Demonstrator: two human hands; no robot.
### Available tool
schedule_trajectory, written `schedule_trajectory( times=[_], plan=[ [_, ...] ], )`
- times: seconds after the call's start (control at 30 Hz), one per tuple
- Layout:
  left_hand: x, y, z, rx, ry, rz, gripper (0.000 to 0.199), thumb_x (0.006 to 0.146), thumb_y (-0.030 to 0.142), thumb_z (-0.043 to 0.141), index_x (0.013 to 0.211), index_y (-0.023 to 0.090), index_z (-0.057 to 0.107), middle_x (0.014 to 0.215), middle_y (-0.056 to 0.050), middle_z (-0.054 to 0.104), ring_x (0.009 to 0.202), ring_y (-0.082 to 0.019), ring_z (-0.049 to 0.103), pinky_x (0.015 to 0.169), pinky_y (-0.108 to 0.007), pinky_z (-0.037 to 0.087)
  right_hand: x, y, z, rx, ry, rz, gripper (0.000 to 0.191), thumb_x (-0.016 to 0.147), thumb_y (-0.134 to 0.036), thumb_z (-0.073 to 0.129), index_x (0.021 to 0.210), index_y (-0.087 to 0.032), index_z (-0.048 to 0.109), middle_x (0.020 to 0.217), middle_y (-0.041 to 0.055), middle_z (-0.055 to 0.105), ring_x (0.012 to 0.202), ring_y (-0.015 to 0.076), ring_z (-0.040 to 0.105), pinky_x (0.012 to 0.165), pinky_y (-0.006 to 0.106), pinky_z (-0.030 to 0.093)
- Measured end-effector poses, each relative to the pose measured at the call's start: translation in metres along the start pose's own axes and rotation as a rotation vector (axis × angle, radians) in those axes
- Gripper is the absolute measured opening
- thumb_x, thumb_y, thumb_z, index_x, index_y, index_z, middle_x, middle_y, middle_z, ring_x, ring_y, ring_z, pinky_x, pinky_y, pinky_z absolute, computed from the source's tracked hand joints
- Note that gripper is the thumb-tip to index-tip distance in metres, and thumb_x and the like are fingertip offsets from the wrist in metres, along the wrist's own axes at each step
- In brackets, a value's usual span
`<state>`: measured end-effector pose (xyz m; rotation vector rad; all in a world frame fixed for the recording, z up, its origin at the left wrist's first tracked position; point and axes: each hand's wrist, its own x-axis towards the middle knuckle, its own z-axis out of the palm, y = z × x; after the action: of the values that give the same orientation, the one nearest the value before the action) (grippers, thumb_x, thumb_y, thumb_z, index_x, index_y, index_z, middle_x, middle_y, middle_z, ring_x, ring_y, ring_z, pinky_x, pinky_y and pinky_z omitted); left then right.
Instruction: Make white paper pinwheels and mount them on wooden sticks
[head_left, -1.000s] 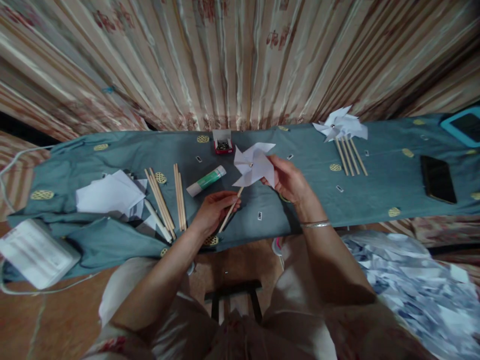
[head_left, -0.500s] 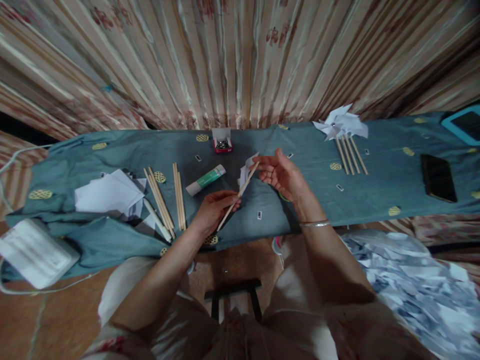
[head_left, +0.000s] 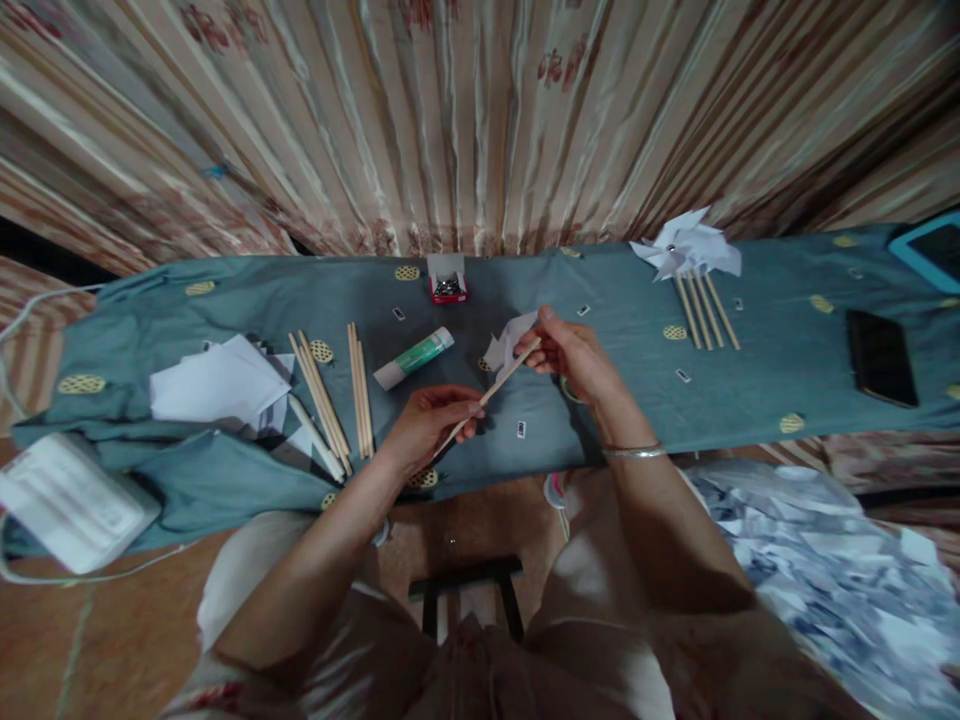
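My left hand (head_left: 440, 415) is closed around the lower part of a thin wooden stick (head_left: 504, 382), which slants up to the right over the tablecloth. At the stick's upper end, my right hand (head_left: 564, 352) has its thumb and fingers pinched together at the edge of a piece of folded white paper (head_left: 510, 342). The paper lies behind the stick; whether the two are joined I cannot tell. A green and white glue tube (head_left: 415, 358) lies left of the paper. Beyond it stands an open small red box (head_left: 448, 288) of metal pins or tacks.
Several wooden sticks (head_left: 322, 405) and a stack of white paper sheets (head_left: 217, 385) lie at left, near a white box-like device (head_left: 79, 505). Paper pinwheels on sticks (head_left: 694, 255) lie at right, with a black phone (head_left: 881, 357) farther over. A bag of paper scraps (head_left: 840, 560) stands below.
My right thumb and fingers have closed at the paper's edge. The paper and the stick's upper end have shifted right, and the stick now slants lower. My left hand keeps its hold.
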<state>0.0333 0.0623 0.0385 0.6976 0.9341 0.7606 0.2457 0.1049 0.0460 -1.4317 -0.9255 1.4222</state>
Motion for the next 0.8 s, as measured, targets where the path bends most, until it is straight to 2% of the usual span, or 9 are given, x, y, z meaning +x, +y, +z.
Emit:
schedule_trajectory(
  times=[0.2,0.37,0.47,0.53,0.63,0.7,0.8],
  plan=[
    [-0.001,0.008,-0.008,-0.038,0.067,0.055,0.029,0.049,0.029,0.090,0.065,0.013,0.072,0.055,-0.001,0.065,0.042,-0.007,0.050,0.041,-0.020,0.034,-0.002,0.002,-0.007,-0.116,0.061,-0.027,0.059,0.059,-0.078,0.074,0.062,-0.020,0.064,0.061,-0.0003,0.065,0.050,0.0097,0.056,0.045,0.021,0.046],
    [-0.001,0.009,-0.009,-0.062,0.093,0.081,0.025,0.052,0.025,0.088,0.067,0.012,0.073,0.059,-0.002,0.067,0.046,-0.008,0.053,0.042,-0.020,0.034,0.006,0.017,-0.012,-0.209,0.118,-0.156,0.053,0.056,-0.068,0.081,0.063,-0.020,0.062,0.059,-0.0023,0.062,0.054,0.0107,0.055,0.052,0.024,0.046],
    [0.001,0.007,-0.009,-0.067,0.105,0.080,0.025,0.054,0.025,0.088,0.068,0.011,0.072,0.060,-0.003,0.068,0.047,-0.008,0.054,0.042,-0.019,0.036,0.012,0.028,-0.015,-0.295,0.154,-0.188,0.052,0.054,-0.057,0.087,0.083,-0.019,0.067,0.069,0.0003,0.068,0.063,0.0155,0.061,0.060,0.029,0.050],
    [0.002,0.005,-0.010,-0.075,0.112,0.082,0.028,0.053,0.026,0.089,0.069,0.011,0.072,0.061,-0.003,0.068,0.048,-0.008,0.055,0.042,-0.019,0.036,0.014,0.033,-0.016,-0.379,0.187,-0.167,0.067,0.052,-0.051,0.090,0.106,-0.018,0.067,0.071,0.0005,0.069,0.068,0.0190,0.065,0.066,0.033,0.053],
    [0.004,0.003,-0.011,-0.078,0.116,0.091,0.031,0.052,0.028,0.091,0.070,0.011,0.072,0.061,-0.003,0.068,0.048,-0.007,0.056,0.043,-0.018,0.037,0.014,0.036,-0.016,-0.478,0.248,-0.148,0.096,0.051,-0.045,0.091,0.134,-0.015,0.054,0.074,0.0004,0.069,0.075,0.0238,0.067,0.077,0.040,0.054],
    [0.004,0.002,-0.011,-0.077,0.128,0.089,0.033,0.050,0.029,0.092,0.070,0.011,0.072,0.062,-0.002,0.069,0.049,-0.008,0.057,0.043,-0.017,0.038,0.014,0.036,-0.015,-0.512,0.271,-0.145,0.103,0.052,-0.044,0.091,0.140,-0.013,0.049,0.076,0.0015,0.069,0.079,0.0259,0.068,0.082,0.043,0.053],
    [0.004,0.003,-0.011,-0.076,0.149,0.081,0.034,0.049,0.029,0.092,0.070,0.012,0.072,0.062,-0.003,0.069,0.049,-0.008,0.058,0.043,-0.017,0.039,0.015,0.036,-0.012,-0.558,0.277,-0.141,0.102,0.054,-0.040,0.090,0.143,-0.012,0.048,0.082,0.0040,0.070,0.084,0.0278,0.069,0.087,0.045,0.053]
  ],
)
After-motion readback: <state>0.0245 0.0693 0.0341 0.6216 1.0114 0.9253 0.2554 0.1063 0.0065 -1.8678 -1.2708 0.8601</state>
